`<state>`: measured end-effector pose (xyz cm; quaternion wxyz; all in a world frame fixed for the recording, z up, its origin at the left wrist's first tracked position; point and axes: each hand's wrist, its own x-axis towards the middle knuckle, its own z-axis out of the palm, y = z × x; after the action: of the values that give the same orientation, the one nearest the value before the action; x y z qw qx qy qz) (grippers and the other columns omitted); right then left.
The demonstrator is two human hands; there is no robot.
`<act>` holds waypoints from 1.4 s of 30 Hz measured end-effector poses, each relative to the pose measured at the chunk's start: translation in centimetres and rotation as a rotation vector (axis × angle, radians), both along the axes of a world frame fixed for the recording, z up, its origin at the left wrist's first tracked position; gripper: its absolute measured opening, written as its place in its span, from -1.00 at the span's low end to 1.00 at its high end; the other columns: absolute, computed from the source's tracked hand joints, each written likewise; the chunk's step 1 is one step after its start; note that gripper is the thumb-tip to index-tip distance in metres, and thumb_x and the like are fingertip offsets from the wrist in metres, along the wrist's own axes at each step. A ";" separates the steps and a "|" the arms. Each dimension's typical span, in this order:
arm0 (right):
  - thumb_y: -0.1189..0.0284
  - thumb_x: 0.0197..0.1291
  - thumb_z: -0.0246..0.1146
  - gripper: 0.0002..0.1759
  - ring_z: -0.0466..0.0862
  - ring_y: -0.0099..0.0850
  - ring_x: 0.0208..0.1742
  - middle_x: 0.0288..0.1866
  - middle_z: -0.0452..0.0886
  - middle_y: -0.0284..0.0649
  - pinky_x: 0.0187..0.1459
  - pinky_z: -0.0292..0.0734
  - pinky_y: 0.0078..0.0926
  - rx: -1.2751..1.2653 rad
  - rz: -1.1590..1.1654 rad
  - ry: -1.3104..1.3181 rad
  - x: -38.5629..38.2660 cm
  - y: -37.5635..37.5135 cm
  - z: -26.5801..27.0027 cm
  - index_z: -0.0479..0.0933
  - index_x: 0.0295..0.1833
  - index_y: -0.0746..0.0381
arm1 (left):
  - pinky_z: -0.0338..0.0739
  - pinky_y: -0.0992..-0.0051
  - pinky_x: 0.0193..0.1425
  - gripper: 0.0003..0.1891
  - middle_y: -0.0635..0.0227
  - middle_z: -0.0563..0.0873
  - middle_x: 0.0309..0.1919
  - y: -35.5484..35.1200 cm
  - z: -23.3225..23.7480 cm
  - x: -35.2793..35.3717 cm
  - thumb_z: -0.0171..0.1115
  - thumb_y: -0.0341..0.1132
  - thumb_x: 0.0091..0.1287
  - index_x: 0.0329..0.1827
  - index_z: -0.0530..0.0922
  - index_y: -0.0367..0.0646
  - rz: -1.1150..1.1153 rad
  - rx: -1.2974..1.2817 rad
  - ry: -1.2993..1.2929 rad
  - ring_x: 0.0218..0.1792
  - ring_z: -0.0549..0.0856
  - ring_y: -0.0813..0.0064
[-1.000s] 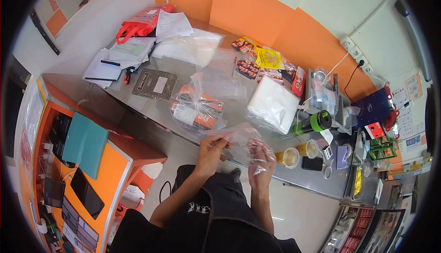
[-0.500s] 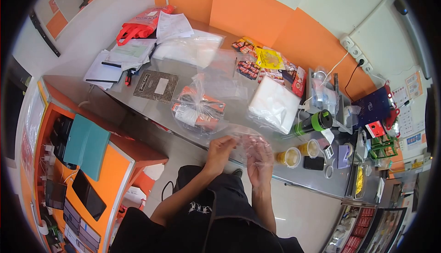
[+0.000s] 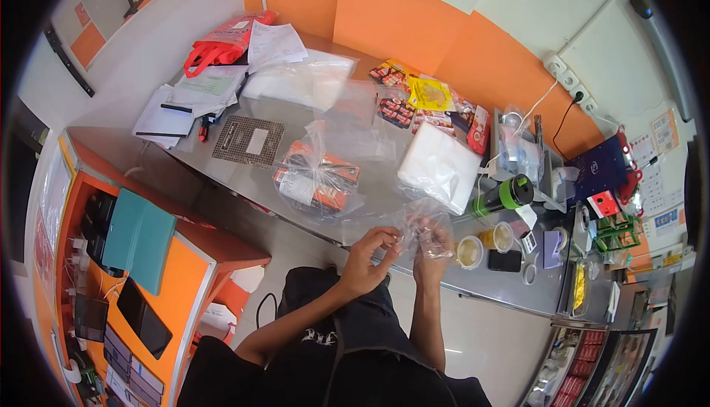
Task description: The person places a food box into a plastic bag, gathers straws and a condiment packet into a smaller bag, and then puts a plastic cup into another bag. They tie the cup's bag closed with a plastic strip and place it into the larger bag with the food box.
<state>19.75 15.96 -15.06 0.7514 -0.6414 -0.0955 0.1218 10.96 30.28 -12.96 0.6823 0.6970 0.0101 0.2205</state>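
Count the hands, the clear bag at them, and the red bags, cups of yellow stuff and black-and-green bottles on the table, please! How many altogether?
Hands: 2
Clear bag: 1
Red bag: 1
Cups: 2
Bottle: 1
Total: 7

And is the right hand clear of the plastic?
No, crumpled clear plastic covers part of the right hand.
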 end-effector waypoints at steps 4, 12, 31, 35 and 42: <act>0.23 0.52 0.12 -0.48 0.43 -0.24 0.49 0.51 0.36 0.00 0.37 0.43 -0.28 0.209 0.068 0.117 0.2 1.1 3.0 0.40 0.40 0.37 | 0.49 0.52 -0.06 -0.89 0.31 0.68 -0.18 0.4 -2.0 0.1 0.21 -0.43 0.49 -0.10 0.59 -0.33 -0.001 -0.093 0.076 -0.22 0.58 0.63; 0.31 0.40 0.28 -0.46 0.52 -0.22 0.40 0.37 0.52 0.00 0.41 0.42 -0.25 0.072 -0.157 -0.247 0.2 1.8 2.5 0.43 0.36 0.39 | 0.37 0.53 -0.27 -0.84 0.42 0.65 -0.41 1.0 -3.2 0.3 0.27 -0.33 0.47 -0.11 0.62 -0.26 0.033 -0.177 0.136 -0.38 0.47 0.61; 0.24 0.48 0.22 -0.45 0.68 -0.44 -0.01 0.14 0.68 -0.11 0.01 0.59 -0.45 -0.217 -0.114 -0.116 0.9 2.1 1.0 0.36 0.44 0.29 | 0.42 0.53 -0.11 -0.86 0.36 0.61 -0.31 1.9 -2.1 0.2 0.18 -0.37 0.52 -0.16 0.60 -0.28 -0.009 -0.139 0.165 -0.21 0.53 0.60; 0.07 0.50 0.14 -0.33 0.70 -0.25 0.04 0.25 0.62 0.06 0.10 0.50 -0.37 0.002 0.126 0.252 1.1 1.5 4.8 0.29 0.51 0.29 | 0.41 0.57 -0.08 -0.83 0.45 0.55 -0.35 1.8 -0.7 0.5 0.16 -0.38 0.55 -0.17 0.57 -0.33 -0.074 0.035 0.198 -0.26 0.50 0.67; 0.00 0.56 -0.08 -0.27 0.13 0.01 0.65 0.66 0.06 0.09 0.53 0.16 -0.14 0.594 0.206 0.121 1.5 1.8 4.6 0.09 0.63 0.22 | 0.44 0.52 -0.20 -0.85 0.38 0.58 -0.43 1.9 -1.6 0.6 0.26 -0.35 0.47 -0.17 0.58 -0.30 0.106 0.001 0.049 -0.35 0.52 0.61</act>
<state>21.27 17.79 -10.42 0.8939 -0.3726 -0.1464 0.2017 11.52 32.14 -14.55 0.6688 0.7010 0.0638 0.2392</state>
